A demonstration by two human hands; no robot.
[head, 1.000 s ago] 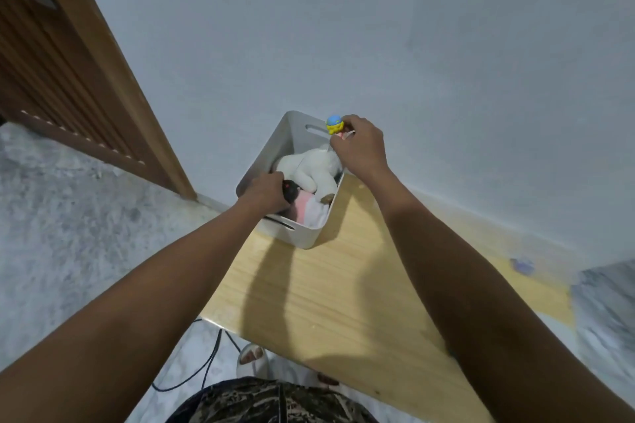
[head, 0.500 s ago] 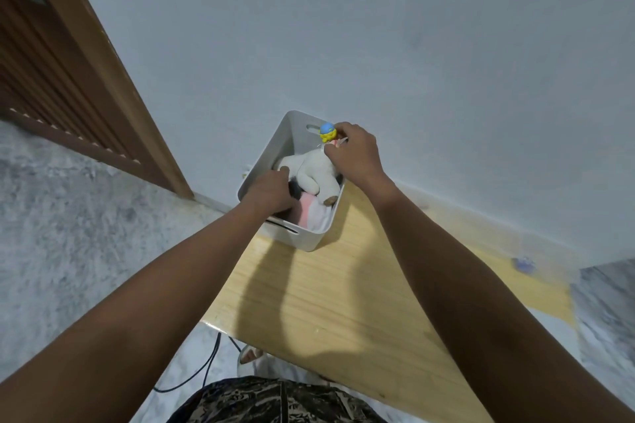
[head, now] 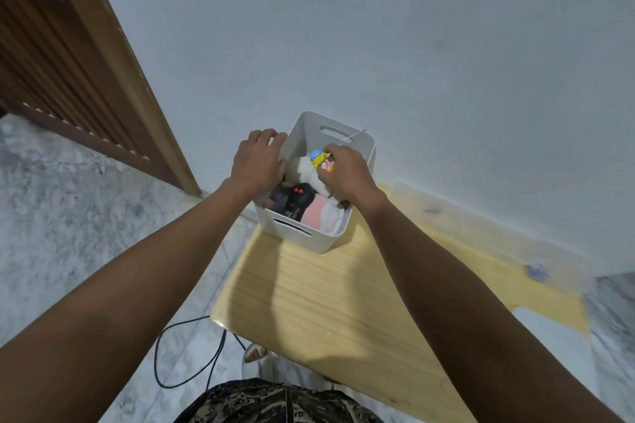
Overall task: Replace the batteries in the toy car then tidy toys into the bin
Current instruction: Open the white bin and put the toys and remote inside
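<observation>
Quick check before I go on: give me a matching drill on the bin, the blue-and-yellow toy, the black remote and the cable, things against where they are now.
Things:
1. white bin
2. blue-and-yellow toy
3. black remote
4. black cable

Places:
A. on the floor
B. at the right hand's fingertips
C. on the wooden table
D. low in the bin, red buttons up

Pairs: 1-C, 2-B, 3-D, 4-A

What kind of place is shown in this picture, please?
Probably a room in a home. A white bin full of toys, among them a white plush toy, stands on a low wooden table against a plain wall, with a marble-patterned floor and a wooden door beside it.
</observation>
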